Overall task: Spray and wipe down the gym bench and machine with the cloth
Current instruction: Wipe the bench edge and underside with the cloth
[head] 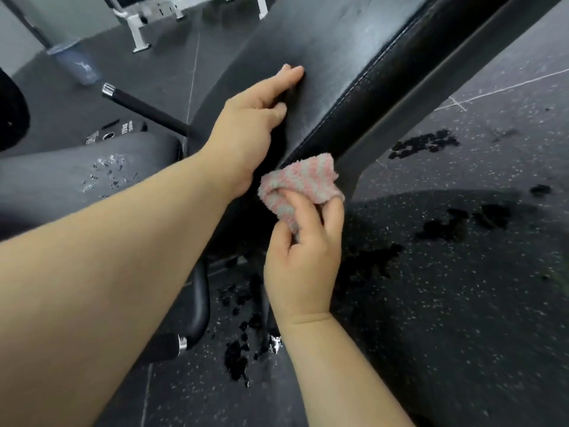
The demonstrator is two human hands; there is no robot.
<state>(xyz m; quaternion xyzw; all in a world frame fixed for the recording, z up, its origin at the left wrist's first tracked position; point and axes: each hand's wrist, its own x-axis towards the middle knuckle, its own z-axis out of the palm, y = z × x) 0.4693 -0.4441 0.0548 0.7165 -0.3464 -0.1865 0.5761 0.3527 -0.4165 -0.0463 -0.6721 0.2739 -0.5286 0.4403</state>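
A black padded bench back slopes from the upper right down to the middle of the view. My left hand rests on its top face, fingers laid flat and the thumb at its near edge. My right hand grips a bunched pink and grey striped cloth and holds it against the lower side edge of the pad, just below the stitched seam. The bench seat lies at the left, with wet droplets on its surface.
Dark wet patches spot the speckled rubber floor on the right and below the bench. A black padded bar with a chrome end sticks out at the left. A curved black frame tube runs under my left arm. White machine legs stand at the back.
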